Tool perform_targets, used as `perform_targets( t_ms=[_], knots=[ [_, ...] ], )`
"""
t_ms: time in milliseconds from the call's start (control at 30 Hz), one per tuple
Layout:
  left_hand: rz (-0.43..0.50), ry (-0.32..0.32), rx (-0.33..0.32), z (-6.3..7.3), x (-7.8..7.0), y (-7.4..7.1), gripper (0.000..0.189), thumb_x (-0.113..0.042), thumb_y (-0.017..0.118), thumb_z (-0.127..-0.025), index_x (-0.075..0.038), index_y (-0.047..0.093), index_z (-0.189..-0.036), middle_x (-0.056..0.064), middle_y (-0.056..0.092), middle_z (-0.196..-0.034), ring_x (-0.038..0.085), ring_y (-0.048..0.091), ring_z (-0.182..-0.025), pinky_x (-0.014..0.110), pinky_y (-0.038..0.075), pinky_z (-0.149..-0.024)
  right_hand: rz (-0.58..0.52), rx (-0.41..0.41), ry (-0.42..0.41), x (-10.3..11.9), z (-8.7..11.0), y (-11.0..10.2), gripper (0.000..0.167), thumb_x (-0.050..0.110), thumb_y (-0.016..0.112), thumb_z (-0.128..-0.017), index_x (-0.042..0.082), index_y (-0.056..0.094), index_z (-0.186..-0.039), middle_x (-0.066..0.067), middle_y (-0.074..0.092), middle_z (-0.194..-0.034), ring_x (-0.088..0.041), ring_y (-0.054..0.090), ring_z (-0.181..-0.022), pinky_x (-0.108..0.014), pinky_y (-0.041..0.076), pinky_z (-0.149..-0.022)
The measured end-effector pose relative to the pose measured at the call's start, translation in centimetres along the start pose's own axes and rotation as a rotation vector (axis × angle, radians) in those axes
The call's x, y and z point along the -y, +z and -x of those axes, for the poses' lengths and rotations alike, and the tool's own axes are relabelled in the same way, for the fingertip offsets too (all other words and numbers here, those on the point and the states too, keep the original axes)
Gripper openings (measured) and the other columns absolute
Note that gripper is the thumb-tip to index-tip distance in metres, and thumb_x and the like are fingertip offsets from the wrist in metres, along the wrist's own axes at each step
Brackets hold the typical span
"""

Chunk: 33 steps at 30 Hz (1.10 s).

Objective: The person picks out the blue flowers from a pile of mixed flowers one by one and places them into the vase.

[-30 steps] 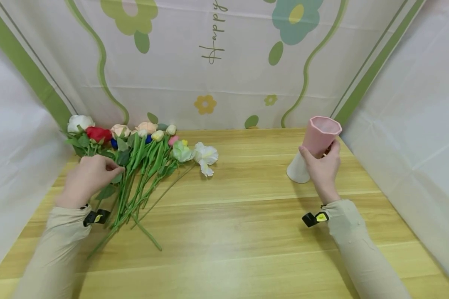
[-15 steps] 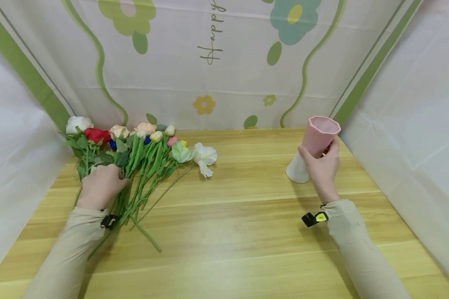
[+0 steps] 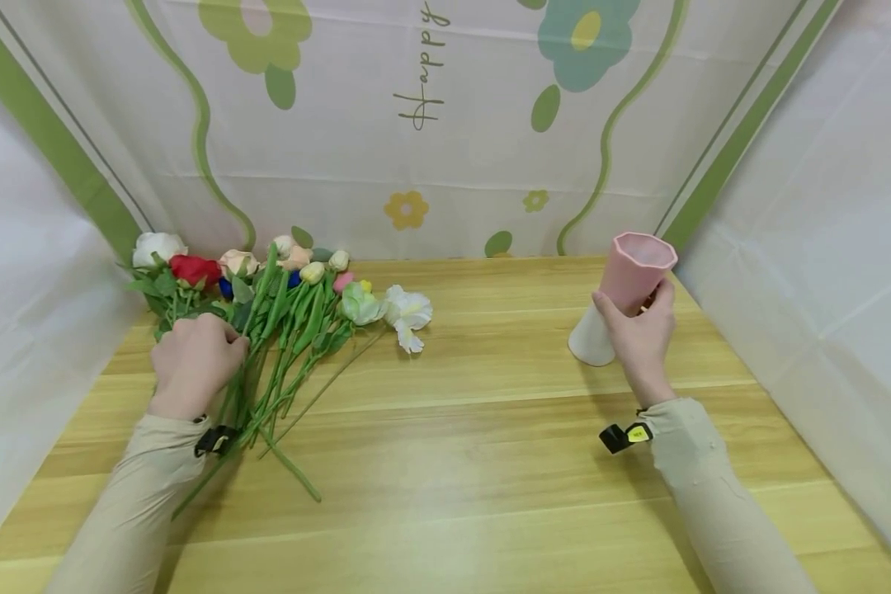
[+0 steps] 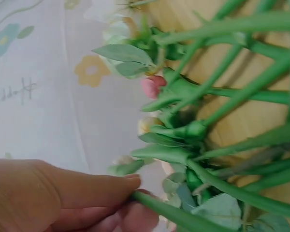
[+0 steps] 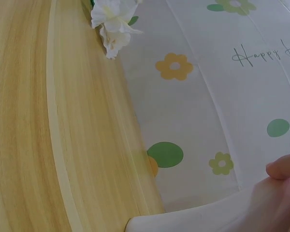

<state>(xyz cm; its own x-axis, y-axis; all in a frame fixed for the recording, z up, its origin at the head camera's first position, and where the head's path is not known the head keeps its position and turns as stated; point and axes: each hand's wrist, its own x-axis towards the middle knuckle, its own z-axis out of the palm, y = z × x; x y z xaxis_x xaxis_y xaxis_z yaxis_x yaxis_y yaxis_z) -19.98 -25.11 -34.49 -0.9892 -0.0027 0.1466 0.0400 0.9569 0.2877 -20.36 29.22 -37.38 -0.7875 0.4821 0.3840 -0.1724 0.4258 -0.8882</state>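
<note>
The right grip holds the vase. Left of it, the left grip pinches one stem, which crossing stems may snag.

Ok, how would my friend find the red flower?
On the wooden table, find the flower pile at the left hand. Just beyond that hand, between a white flower and a peach flower, sits the red flower. It's the only red one.
</note>
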Motion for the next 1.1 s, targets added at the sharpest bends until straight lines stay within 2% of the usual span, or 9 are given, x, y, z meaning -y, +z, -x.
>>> perform_targets(
  t_ms=[100,200,300,533,867,1100],
  knots=[
    [0.026,0.014,-0.058,0.1,-0.5,-0.3,0.044,-0.025,0.061,-0.095,-0.016,0.058,-0.052,0.003,0.048,-0.051,0.027,0.049,-0.050,0.037,0.032,-0.040,-0.002,0.003,0.000,0.0,0.0,0.0,0.081,0.027,0.082,-0.081,0.015,0.036,-0.146,-0.005,0.050,-0.133,-0.016,0.049,-0.115,-0.036,0.044,-0.094],
    [0.058,0.036,-0.104,0.3,-1.1,-0.4,0.028,-0.025,0.064,-0.094,-0.011,0.075,-0.072,0.012,0.063,-0.064,0.031,0.055,-0.053,0.037,0.035,-0.038,-0.003,0.008,0.002,-0.1,0.0,0.0,0.081,0.027,0.082,-0.081,0.015,0.035,-0.146,-0.005,0.050,-0.134,-0.016,0.049,-0.116,-0.037,0.043,-0.095],
    [0.087,0.058,-0.138,0.5,-1.9,-0.6,0.023,-0.024,0.066,-0.093,-0.004,0.078,-0.091,0.019,0.069,-0.080,0.034,0.059,-0.056,0.040,0.039,-0.037,-0.001,0.010,0.006,-0.1,0.0,0.1,0.082,0.027,0.082,-0.081,0.016,0.034,-0.146,-0.005,0.050,-0.135,-0.016,0.049,-0.116,-0.038,0.043,-0.095],
    [0.121,0.084,-0.161,1.3,-3.4,-0.8,0.025,-0.024,0.066,-0.095,-0.002,0.077,-0.096,0.016,0.069,-0.076,0.021,0.051,-0.045,0.036,0.035,-0.035,0.003,0.013,0.016,-0.2,-0.1,0.1,0.082,0.026,0.082,-0.082,0.016,0.034,-0.147,-0.004,0.049,-0.136,-0.016,0.049,-0.117,-0.038,0.043,-0.096],
    [0.125,0.195,-0.167,1.9,-4.8,-0.3,0.018,-0.018,0.068,-0.093,-0.002,0.078,-0.092,0.009,0.068,-0.068,0.015,0.048,-0.042,0.034,0.035,-0.036,-0.005,0.010,0.012,0.1,0.0,0.0,0.080,0.027,0.082,-0.081,0.015,0.035,-0.146,-0.005,0.049,-0.134,-0.016,0.049,-0.116,-0.038,0.043,-0.096],
    [0.115,0.228,-0.160,2.1,-5.4,-0.1,0.016,-0.018,0.070,-0.092,-0.004,0.079,-0.089,0.002,0.062,-0.059,0.014,0.047,-0.040,0.033,0.033,-0.033,-0.011,0.007,0.002,-0.2,0.0,0.0,0.080,0.025,0.082,-0.082,0.015,0.035,-0.146,-0.004,0.049,-0.134,-0.016,0.048,-0.116,-0.037,0.043,-0.094]
  ],
)
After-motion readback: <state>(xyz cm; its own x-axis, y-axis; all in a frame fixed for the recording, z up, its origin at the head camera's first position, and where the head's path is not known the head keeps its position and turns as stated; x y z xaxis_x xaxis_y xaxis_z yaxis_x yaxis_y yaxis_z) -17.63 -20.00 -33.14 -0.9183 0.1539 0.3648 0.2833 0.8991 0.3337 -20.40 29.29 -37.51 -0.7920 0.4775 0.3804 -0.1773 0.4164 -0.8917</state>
